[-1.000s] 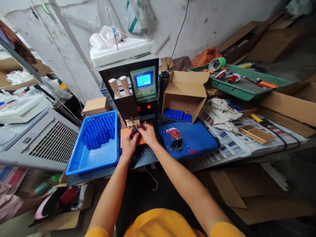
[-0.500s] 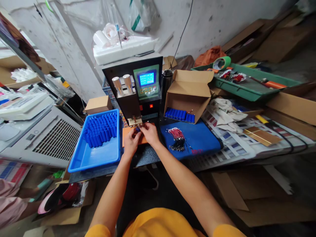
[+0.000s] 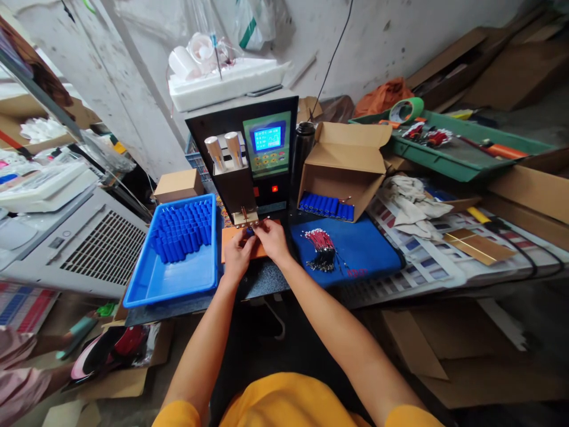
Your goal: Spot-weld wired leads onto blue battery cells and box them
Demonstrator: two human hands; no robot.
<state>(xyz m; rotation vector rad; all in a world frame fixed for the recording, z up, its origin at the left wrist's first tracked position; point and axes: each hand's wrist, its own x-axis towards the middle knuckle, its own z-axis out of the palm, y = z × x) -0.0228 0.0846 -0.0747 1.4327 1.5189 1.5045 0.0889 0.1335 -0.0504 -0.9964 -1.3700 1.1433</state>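
Note:
Under the electrodes of a spot welder [image 3: 242, 172] with a lit blue screen, both my hands are close together. My left hand [image 3: 237, 256] is closed on a blue battery cell [image 3: 251, 231], mostly hidden by the fingers. My right hand [image 3: 272, 242] pinches beside it, closed on a wire lead of which little more than a small pale tip shows at the fingers. Beneath the hands lies an orange block [image 3: 260, 252]. On a blue pad [image 3: 368, 249] to the right rests a bundle of red and black wire leads [image 3: 322, 249].
A blue tray [image 3: 171, 290] at the left holds many upright blue battery cells [image 3: 182, 231]. An open cardboard box [image 3: 342, 160] at the right holds several cells lying down. Behind it are a black flask [image 3: 303, 145] and a green tray [image 3: 471, 163]. Another person's legs [image 3: 26, 367] show far left.
The camera view has shifted slightly. Both hands stay at the electrodes with almost the same grip.

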